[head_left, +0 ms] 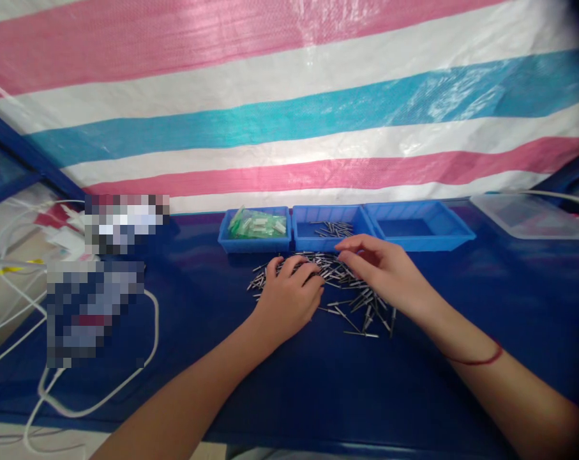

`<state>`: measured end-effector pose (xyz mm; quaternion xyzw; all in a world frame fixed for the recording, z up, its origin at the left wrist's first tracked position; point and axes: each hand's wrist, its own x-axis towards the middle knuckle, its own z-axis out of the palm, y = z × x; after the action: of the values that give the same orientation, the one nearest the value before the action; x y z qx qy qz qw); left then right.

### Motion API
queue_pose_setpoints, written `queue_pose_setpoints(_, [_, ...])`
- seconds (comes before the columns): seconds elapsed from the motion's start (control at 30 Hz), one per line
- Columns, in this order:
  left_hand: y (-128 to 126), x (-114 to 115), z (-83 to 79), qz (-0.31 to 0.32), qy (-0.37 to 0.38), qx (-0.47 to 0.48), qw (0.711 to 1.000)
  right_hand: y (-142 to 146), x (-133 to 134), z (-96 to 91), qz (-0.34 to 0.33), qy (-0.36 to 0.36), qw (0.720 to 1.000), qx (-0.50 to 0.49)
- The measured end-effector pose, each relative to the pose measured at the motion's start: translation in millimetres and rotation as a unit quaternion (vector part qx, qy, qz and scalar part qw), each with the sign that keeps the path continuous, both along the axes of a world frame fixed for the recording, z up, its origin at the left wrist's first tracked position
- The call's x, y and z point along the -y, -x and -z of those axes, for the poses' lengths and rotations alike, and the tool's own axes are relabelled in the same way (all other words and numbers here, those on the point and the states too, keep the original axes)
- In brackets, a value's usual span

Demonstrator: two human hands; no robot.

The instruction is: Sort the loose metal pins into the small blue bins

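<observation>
Loose blind rivets (366, 297), silvery with thin pins, lie in a spread pile on the dark blue table. Over the pile's left part rests my left hand (289, 291), palm down, its fingers bent but apart and touching the rivets. My right hand (382, 265) hovers at the pile's far right side, close to the front wall of the middle blue bin (332, 245). Its thumb and forefinger tips are nearly together; whatever is between them is too small to make out. More rivets (336, 230) lie inside the middle bin.
The left blue bin (255, 245) holds a green plastic bag (258, 223) with pale pieces. A third blue bin (418, 227) adjoins on the right, beside a translucent lid (528, 217). White cables (155, 319) loop over the table's left side. A striped sheet (289, 121) hangs behind.
</observation>
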<state>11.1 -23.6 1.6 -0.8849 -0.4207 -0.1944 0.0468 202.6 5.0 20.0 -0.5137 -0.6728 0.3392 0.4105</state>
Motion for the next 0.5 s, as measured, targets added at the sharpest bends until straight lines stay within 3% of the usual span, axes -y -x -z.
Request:
queue_pose_setpoints(0.1, [0, -1, -1.1, -0.016, 0.013, 0.005, 1.0, -2, 3, -2.6, -0.065, -0.041, 0.985, 0.157])
queue_pose_setpoints(0.23, [-1, -1, -0.8, -0.018, 0.023, 0.008, 1.0, 0, 11, -7.2, -0.116, -0.058, 0.936, 0.327])
queue_pose_setpoints(0.5, [-2, -1, -1.4, -0.016, 0.056, 0.02, 0.998, 8, 17, -4.5, -0.137, -0.035, 0.892, 0.43])
